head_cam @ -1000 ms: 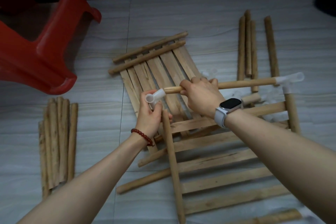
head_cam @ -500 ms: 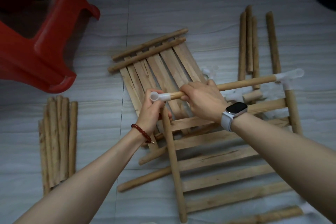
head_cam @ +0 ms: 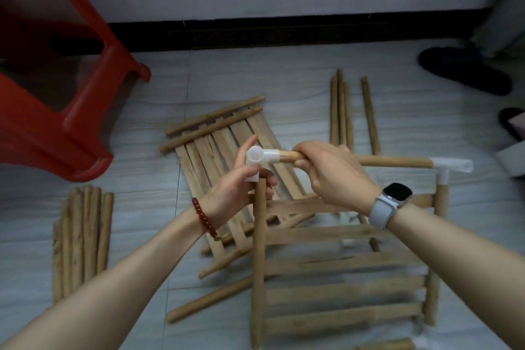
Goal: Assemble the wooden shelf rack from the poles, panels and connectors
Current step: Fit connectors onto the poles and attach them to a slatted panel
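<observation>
My left hand grips a white plastic corner connector just above the top end of the slatted panel's left pole. My right hand is curled round a horizontal wooden pole whose left end sits in that connector. The pole's right end sits in a second white connector on the panel's right pole. The slatted panel lies under my forearms. A second slatted panel lies behind it on the floor.
A red plastic stool stands at the left. One bundle of loose poles lies on the tiled floor at the left, another group of poles at the back right. Dark slippers sit far right.
The view has tilted up, showing the wall. The pole's end went into the left connector, and my left hand turned the connector so one socket points down at the panel's left pole.
</observation>
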